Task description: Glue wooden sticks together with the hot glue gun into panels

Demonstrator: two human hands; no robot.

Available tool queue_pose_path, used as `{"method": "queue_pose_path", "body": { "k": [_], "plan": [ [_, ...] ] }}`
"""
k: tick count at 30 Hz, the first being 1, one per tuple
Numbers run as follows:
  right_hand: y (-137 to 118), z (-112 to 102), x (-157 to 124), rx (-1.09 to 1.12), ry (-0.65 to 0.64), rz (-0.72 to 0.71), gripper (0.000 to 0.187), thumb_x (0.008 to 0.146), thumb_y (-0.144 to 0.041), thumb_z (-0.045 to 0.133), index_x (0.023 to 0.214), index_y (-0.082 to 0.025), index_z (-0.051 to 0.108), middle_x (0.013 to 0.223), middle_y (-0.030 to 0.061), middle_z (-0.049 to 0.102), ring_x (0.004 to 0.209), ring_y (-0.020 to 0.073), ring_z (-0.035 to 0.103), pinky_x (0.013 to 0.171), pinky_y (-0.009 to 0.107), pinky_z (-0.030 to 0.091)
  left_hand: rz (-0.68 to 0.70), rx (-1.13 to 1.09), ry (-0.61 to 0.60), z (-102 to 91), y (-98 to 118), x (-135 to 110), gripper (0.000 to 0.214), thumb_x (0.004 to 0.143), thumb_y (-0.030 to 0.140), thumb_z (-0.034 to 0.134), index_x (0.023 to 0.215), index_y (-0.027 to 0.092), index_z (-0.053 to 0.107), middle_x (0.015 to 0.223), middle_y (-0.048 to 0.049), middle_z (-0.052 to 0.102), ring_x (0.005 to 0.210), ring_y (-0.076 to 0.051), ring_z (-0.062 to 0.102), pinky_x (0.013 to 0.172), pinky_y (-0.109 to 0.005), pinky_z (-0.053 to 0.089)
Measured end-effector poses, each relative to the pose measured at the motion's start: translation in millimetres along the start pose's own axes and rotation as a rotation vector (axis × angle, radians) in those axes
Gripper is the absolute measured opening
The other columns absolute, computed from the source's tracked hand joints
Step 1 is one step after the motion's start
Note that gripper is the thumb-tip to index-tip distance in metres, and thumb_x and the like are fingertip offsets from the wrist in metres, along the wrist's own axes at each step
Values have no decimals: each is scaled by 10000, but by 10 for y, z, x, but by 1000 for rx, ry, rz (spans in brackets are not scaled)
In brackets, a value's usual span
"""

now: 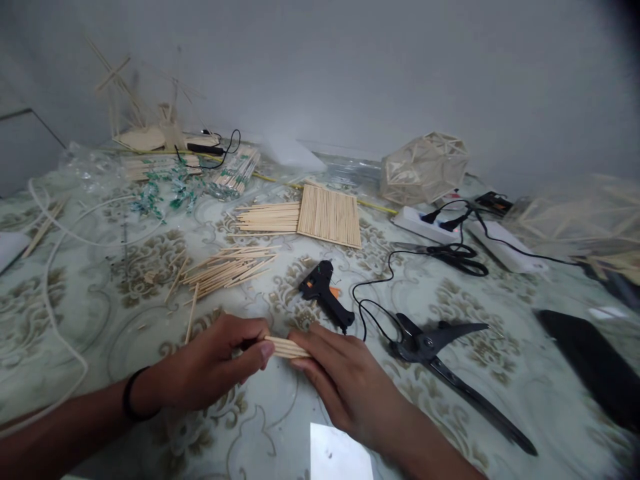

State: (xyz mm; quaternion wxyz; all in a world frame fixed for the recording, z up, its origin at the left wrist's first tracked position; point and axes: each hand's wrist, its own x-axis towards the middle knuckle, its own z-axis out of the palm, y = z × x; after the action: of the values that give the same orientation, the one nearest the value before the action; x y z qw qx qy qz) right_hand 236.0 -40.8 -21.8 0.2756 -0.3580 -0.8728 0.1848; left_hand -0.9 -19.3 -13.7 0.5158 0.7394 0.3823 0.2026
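Between my two hands lies a short bundle of wooden sticks [286, 347], held level just above the patterned tablecloth. My left hand [220, 363], with a black band at the wrist, pinches its left end between thumb and fingers. At the other end, my right hand [345, 377] grips the sticks with its thumb below and fingers on top. Beyond my hands rests a black glue gun [325, 293], lying on its side. A loose pile of cut sticks [227, 270] is spread past my left hand. Behind it, a square panel of sticks [330, 217] overlaps longer sticks [270, 219].
Black pruning shears [440, 353] lie right of my right hand, near a black phone-like slab [595, 367]. A power strip [425, 223] with plugged cables stands behind. Stick frameworks [425, 167] sit at the back. A white cable [47, 287] curves along the left; a white paper [340, 453] lies in front.
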Motion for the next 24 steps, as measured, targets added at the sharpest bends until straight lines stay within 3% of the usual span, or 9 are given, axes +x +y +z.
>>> {"method": "queue_pose_path", "body": {
  "k": [7,13,20,24],
  "plan": [
    [43,83,34,-89,-1,-8,291,1092,-291,408,1269,-154,593,976,101,716,878,244,705,775,387,606,-60,36,13,34,-8,47,381,1041,363,437,699,196,462,635,51,436,600,-117,397,561,-272,317],
    [48,114,42,-209,-93,21,288,1098,-287,400,1249,-169,616,919,70,719,750,233,702,663,356,557,-70,56,-4,74,-15,55,360,1044,333,433,711,197,425,675,50,443,639,-119,395,588,-266,336],
    [30,67,40,-89,-116,65,189,1053,-203,446,1070,-186,633,857,53,681,744,232,673,666,353,540,12,16,-44,18,14,31,361,1077,329,367,756,197,465,704,35,482,664,-127,459,648,-271,388],
    [-9,103,45,-21,-155,65,230,1024,-121,436,1183,-168,595,969,85,720,846,247,704,763,385,579,4,115,-16,58,-2,53,343,1055,316,405,741,194,469,693,41,491,663,-128,454,633,-272,369]
  ]
}}
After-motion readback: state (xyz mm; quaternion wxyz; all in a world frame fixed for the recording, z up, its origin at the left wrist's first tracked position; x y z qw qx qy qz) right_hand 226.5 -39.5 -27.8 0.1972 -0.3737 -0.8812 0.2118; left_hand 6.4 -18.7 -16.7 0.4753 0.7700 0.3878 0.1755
